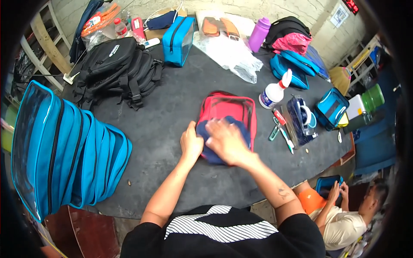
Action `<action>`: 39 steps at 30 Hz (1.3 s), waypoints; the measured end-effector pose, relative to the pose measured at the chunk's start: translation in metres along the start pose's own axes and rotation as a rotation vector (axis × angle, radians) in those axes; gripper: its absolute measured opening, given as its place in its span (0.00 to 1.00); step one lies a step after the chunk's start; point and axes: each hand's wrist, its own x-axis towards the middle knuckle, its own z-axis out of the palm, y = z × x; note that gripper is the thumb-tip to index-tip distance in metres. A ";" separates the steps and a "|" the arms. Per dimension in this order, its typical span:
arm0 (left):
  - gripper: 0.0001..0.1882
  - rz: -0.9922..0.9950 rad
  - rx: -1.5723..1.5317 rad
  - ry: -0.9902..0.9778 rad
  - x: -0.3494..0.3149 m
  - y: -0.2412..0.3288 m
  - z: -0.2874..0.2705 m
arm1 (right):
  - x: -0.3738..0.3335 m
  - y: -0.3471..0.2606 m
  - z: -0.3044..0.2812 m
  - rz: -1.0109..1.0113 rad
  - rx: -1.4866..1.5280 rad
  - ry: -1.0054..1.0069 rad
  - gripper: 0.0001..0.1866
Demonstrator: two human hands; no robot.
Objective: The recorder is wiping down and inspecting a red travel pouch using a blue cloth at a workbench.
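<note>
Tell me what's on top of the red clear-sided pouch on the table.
A dark blue cloth lies over the near end of the red pouch, with the left hand and right hand pressing on it. The pouch beneath the cloth is hidden.

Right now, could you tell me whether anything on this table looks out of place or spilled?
Nothing looks spilled or damaged. The spray bottle lies on its side beside the red pouch, and a crumpled clear plastic bag sprawls behind it. Both hands, left and right, press a blue cloth on the pouch.
</note>
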 end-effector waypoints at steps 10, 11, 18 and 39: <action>0.12 -0.075 0.116 -0.108 0.003 0.002 0.007 | 0.076 0.057 0.080 0.228 -0.246 0.189 0.34; 0.12 -0.079 0.086 -0.056 0.003 -0.002 0.009 | 0.070 0.054 0.077 0.225 -0.245 0.188 0.34; 0.13 -0.100 0.008 -0.002 -0.007 -0.003 0.005 | 0.022 0.010 0.036 0.325 0.016 -0.319 0.42; 0.12 -0.052 -0.016 0.019 -0.004 0.000 0.012 | 0.129 0.064 0.078 0.778 0.185 0.221 0.47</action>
